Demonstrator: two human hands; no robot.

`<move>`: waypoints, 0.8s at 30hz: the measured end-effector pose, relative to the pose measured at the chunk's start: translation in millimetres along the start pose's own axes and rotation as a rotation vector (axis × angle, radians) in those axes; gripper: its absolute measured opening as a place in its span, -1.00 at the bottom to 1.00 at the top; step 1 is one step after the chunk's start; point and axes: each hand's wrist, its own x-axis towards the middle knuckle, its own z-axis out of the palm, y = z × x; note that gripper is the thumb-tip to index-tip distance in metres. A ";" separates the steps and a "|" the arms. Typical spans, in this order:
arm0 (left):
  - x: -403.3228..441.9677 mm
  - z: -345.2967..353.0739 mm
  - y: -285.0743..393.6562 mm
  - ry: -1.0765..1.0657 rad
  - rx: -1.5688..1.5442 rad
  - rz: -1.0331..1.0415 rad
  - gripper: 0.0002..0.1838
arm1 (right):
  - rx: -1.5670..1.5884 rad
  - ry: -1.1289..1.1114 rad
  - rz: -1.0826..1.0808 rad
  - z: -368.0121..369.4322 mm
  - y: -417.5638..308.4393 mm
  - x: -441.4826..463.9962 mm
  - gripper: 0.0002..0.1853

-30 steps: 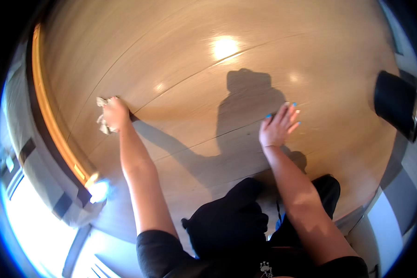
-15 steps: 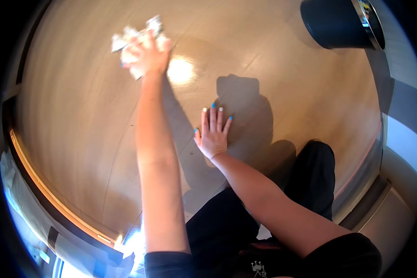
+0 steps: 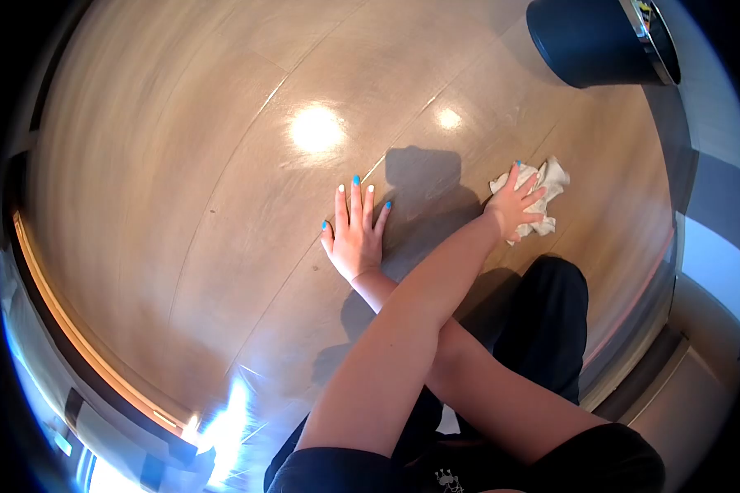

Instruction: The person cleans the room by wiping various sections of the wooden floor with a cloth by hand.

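Head camera: we spread our left hand [image 3: 515, 205] over a crumpled cream cloth [image 3: 554, 177] on brown wooden flooring [image 3: 164, 123]; our empty right hand [image 3: 355, 251] lies flat, fingers apart. Beyond sits a round black bin [image 3: 588, 41]. How much is wiped, we cannot tell. Since the earlier frame, the cloth has swung rightward, crossing our arms [image 3: 403, 329].

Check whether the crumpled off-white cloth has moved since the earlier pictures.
Yes. Against the black, round-sided bin, the cloth under the left hand has gone rightward and nearer the person, from far left of the bin to below it.
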 end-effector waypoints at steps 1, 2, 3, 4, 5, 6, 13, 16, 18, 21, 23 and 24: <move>-0.5 2.9 -0.5 0.021 0.006 0.022 -0.29 | -0.008 -0.003 0.004 0.7 0.9 -0.4 -0.28; -3.6 6.3 -3.8 0.036 0.012 0.040 -0.30 | -0.010 -0.007 0.006 1.3 -0.3 -1.2 -0.28; -4.5 8.2 -11.6 0.071 0.012 0.062 -0.32 | -0.012 -0.009 0.006 1.9 -1.4 -0.5 -0.27; -4.3 7.7 -18.3 0.094 -0.001 0.002 -0.32 | -0.017 -0.025 0.012 -0.4 -3.2 -2.4 -0.27; -2.6 4.9 -28.4 0.120 -0.008 -0.060 -0.31 | -0.023 -0.036 0.014 -3.7 -2.6 -3.0 -0.27; -2.6 3.9 -42.9 0.145 -0.012 -0.121 -0.31 | -0.028 -0.045 0.016 -5.2 -3.3 -1.2 -0.27; -101.1 -27.6 -230.8 0.284 -0.013 -0.914 -0.24 | 0.024 -0.140 0.018 -10.7 3.3 1.9 -0.26; -209.2 -24.3 -304.9 0.268 0.059 -1.266 -0.21 | -0.151 -0.076 0.005 1.6 1.9 5.0 -0.28; -294.5 -10.5 -328.8 0.306 0.055 -1.476 -0.20 | -0.264 -0.012 -0.002 4.5 -1.2 0.1 -0.28; -428.6 -5.6 -313.0 0.235 -0.041 -1.817 -0.20 | -0.279 0.036 -0.006 4.9 -6.7 1.8 -0.28; -507.8 9.7 -293.7 0.219 -0.142 -2.017 -0.17 | -0.295 0.030 -0.001 10.3 -4.8 -0.9 -0.27; -542.9 18.2 -277.9 0.211 -0.159 -2.095 -0.17 | -0.306 0.029 -0.004 10.3 -5.8 -1.1 -0.26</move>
